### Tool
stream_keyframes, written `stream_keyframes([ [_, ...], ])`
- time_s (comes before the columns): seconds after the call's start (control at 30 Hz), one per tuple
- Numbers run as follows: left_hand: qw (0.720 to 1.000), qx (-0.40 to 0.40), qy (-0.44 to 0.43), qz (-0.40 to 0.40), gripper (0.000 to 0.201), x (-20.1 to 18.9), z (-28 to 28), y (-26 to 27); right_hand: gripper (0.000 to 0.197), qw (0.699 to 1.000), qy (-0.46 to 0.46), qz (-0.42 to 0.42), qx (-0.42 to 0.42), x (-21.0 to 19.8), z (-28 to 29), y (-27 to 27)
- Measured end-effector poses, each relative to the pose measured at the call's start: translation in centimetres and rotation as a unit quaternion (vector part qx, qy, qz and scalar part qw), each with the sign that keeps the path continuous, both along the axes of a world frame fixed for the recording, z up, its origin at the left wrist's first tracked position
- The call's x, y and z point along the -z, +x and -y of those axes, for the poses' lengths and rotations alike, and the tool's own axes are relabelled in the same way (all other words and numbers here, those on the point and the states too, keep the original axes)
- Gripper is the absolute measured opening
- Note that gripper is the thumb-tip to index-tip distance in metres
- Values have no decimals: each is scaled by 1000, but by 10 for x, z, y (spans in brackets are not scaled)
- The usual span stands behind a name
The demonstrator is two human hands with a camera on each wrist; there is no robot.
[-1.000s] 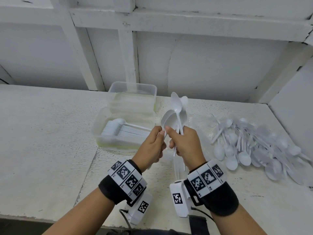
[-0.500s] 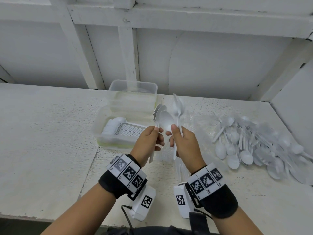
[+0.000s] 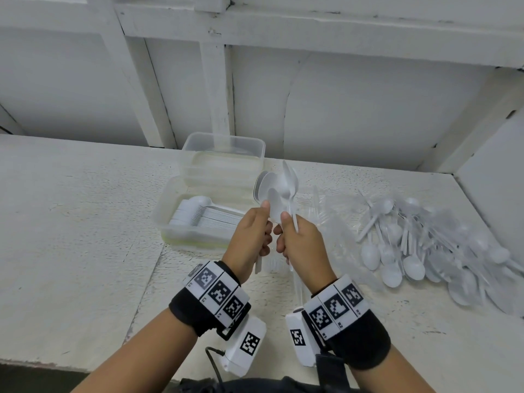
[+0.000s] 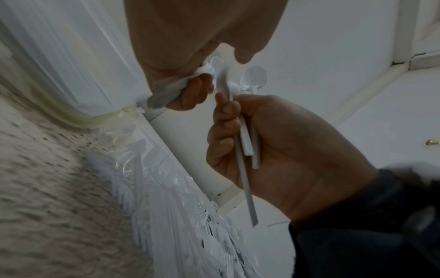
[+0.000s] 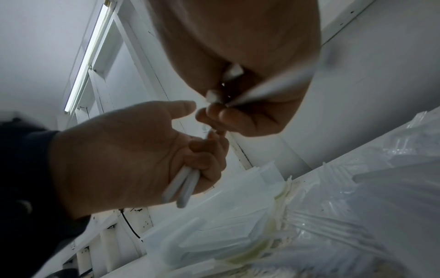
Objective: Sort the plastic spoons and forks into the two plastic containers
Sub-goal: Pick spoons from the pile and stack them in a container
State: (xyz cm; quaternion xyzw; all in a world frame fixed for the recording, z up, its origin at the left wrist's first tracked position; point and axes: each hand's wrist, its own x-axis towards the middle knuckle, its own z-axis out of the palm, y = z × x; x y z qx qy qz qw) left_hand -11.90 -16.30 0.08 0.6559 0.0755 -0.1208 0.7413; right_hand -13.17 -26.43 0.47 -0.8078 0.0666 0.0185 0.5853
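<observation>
Looking down from the head: both hands meet above the table, left hand and right hand each curled round white spoons, handles hidden. Near container holds stacked spoons — far container's contents unclear; loose pile right. Left wrist: right hand's handles show. Right wrist: left hand's two handles — blurred.

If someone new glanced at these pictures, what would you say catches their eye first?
First, the two hands raised at centre: the left hand and right hand each grip white plastic spoons, bowls fanned upward. Next, the loose heap of white spoons on the white table to the right. Then the clear container holding neatly stacked spoons, with a second container behind it.
</observation>
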Motion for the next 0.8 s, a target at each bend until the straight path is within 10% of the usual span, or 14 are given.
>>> stream_keyframes([
  [0.57, 992, -119, 17, -28, 46, 1, -9, 10, 23, 989, -92, 52, -100, 3, -5, -11],
  [0.8, 984, -66, -153, -71, 39, -5, -2, 13, 14, 997, -43, 59, -19, 3, -6, -6],
])
